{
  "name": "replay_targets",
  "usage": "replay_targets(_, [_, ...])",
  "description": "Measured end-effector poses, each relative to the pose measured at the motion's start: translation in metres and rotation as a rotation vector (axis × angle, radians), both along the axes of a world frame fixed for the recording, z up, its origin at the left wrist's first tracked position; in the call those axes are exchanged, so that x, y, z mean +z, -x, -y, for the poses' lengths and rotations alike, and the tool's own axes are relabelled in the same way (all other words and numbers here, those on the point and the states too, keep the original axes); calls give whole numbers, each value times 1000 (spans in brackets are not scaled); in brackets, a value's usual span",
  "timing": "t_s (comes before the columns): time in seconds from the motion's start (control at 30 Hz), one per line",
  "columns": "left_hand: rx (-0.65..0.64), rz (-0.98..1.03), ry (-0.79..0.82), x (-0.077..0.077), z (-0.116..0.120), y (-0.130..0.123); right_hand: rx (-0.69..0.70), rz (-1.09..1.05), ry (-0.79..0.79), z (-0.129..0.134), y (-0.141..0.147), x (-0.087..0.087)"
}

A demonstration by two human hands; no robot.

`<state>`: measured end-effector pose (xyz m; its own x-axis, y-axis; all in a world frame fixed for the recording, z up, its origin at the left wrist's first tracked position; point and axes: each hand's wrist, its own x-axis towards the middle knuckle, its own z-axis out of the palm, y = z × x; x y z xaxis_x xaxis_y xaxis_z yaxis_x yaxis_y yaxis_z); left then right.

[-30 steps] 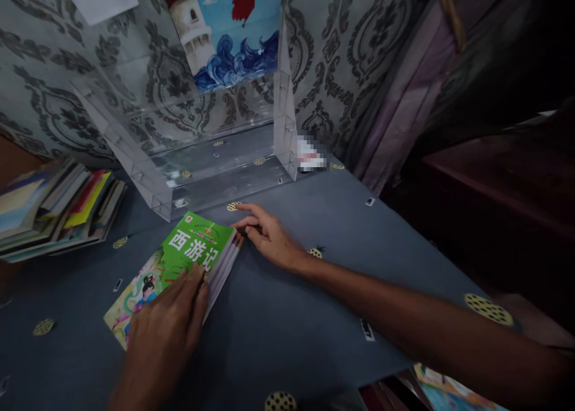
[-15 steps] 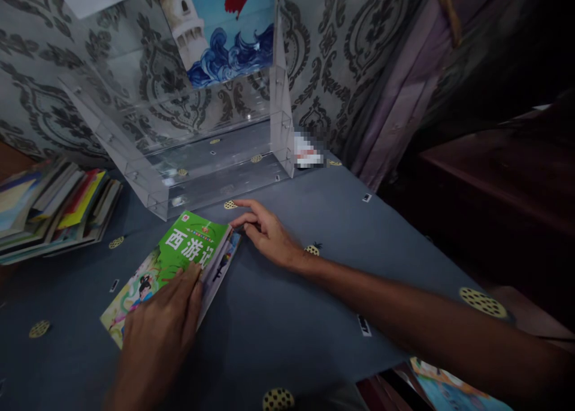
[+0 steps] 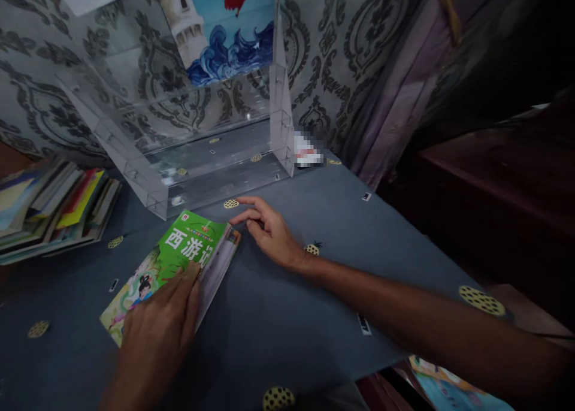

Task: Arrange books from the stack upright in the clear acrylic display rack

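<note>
A green paperback book (image 3: 186, 243) with white Chinese characters and a cartoon figure on its cover lies at an angle on the table. My left hand (image 3: 159, 315) holds it down: the fingers rest on the cover and the edge of the hand lies along the page side. My right hand (image 3: 272, 234) is at the book's upper right corner, its index finger stretched out and its other fingers partly bent. A fingertip is at the page corner; whether it touches cannot be told. Nothing is held in that hand.
A clear acrylic rack (image 3: 157, 198) stands behind the book, with a lighthouse picture book (image 3: 229, 39) upright in its top. Several stacked books (image 3: 67, 213) lie at the left. The grey-blue tablecloth (image 3: 323, 315) has pineapple prints. A dark red surface (image 3: 489, 153) is at the right.
The pages at the book's upper right corner have shifted, and less of a coloured page shows there. My right hand has moved very slightly. My left hand stays on the cover.
</note>
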<state>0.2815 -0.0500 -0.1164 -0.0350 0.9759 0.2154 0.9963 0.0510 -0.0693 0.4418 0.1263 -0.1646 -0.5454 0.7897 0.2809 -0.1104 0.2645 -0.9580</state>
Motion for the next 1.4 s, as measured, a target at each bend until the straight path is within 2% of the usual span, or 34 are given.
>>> replay_targets(0.4, [-65,-84,-16,3,-3,-1,-45,-2,7,1,0,1])
replay_targets(0.57, [-34,-96,-8,3,-1,-1,-53,-8,1,2,-1,3])
replay_targets(0.7, [-82,-77,-24,4,-1,0,-55,-3,-4,2,-1,4])
replay_targets(0.93, [-99,-118,-83,2,-4,-1,-74,-9,-51,2,-1,2])
replay_targets(1.4, [-136,-78,-115,2,-2,1,-37,18,-205,7,-2,0])
